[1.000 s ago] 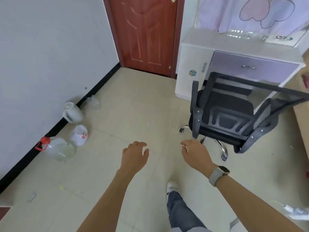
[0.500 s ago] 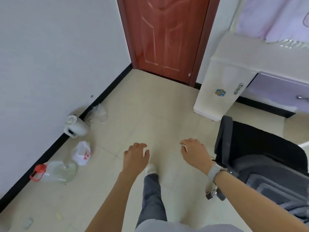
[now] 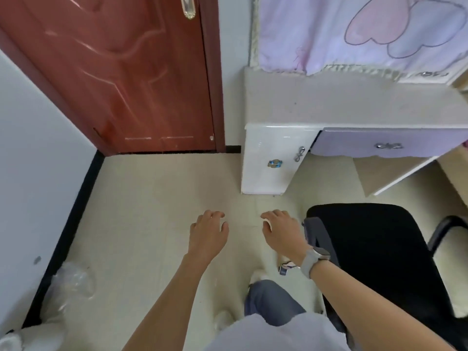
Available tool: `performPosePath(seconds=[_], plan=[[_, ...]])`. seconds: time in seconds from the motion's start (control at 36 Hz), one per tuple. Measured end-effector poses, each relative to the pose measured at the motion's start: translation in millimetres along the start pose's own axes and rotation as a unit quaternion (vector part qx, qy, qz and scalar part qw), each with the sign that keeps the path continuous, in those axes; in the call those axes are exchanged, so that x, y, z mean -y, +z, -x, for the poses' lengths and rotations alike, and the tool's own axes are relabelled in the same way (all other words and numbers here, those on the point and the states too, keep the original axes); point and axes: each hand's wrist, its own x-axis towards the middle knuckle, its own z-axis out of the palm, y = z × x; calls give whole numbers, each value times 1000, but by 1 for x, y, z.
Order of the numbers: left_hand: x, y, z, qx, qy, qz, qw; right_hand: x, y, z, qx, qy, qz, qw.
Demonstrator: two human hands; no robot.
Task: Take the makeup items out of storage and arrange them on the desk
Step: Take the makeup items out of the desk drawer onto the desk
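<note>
A crumpled clear bag [image 3: 72,279] lies on the floor [image 3: 152,211] by the left wall. Behind it stands a red-brown door [image 3: 121,72], closed. The left hand [image 3: 208,235] hangs over the floor, palm down, fingers loosely curled and holding nothing. Just to its right, apart from it, the right hand [image 3: 282,233] hangs the same way, fingers loosely bent and empty, a grey watch [image 3: 314,259] on its wrist. No makeup items can be seen; the white desk [image 3: 342,105] stands beyond the hands, its top bare, with 1 white cupboard door [image 3: 273,160] and 1 purple drawer [image 3: 379,146], both closed. A black chair [image 3: 379,249] sits just right of the right hand. A purple curtain [image 3: 354,29] hangs behind the desk.
</note>
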Motion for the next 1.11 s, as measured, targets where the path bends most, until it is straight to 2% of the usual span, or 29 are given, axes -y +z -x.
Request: performPosePath(seconds=[0.33,0.53,0.67,0.81,0.92,1.0,1.11], plan=[[-137,-1,-214,77,151,-60,984,-142,-66,-138,-45,156,-57,985],[-237,4,-312,87,231,-99,964,-218,-94,-197,-77,239,-112,962],[-292,21,-352,102,289,-107,946,-264,-103,-223,-95,313,-185,927],[-347,50,-396,122,354,-136,917,-318,-112,-250,-139,404,-307,850],[-390,78,-433,129,423,-157,883,-364,-121,-273,-197,467,-302,807],[-420,101,-456,119,482,-145,856,-401,-122,-290,-206,481,-235,819],[-444,134,-478,99,553,-155,813,-443,-112,-305,-178,420,-79,886]])
